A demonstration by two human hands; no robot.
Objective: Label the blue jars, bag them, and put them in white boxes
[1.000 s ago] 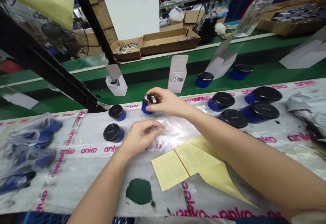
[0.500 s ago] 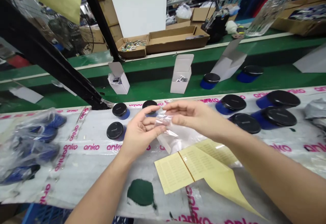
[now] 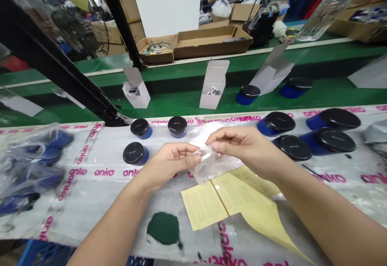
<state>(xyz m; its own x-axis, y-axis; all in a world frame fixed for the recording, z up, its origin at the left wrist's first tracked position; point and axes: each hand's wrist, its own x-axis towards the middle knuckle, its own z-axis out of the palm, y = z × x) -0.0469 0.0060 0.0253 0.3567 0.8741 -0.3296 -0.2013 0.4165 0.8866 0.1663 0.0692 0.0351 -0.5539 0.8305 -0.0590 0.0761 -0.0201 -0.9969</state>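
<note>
Between my two hands is a clear plastic bag point(image 3: 208, 164), crumpled at its upper edge. My left hand point(image 3: 169, 163) pinches that edge from the left, thumb against fingers. From the right, my right hand point(image 3: 242, 147) grips the same edge between thumb and fingertips. Below the bag lie yellow printed sheets point(image 3: 205, 207), one with a curled end. Just beyond my left hand stand blue jars with black lids, one jar point(image 3: 177, 126) at the back and another jar point(image 3: 135, 153) further left. More such jars point(image 3: 292, 148) stand beside my right forearm.
Bagged blue items point(image 3: 45, 157) lie at the left. Open white boxes point(image 3: 214, 84) stand on the green conveyor point(image 3: 172, 92) behind the table. A black post point(image 3: 75, 68) slants across the left side. Cardboard trays point(image 3: 208, 44) and a clear bottle point(image 3: 329, 10) sit further back.
My hands have lowered slightly and closed to pinches on the bag's edge; their fingers were more curved and loose before. The whole view has shifted a little.
</note>
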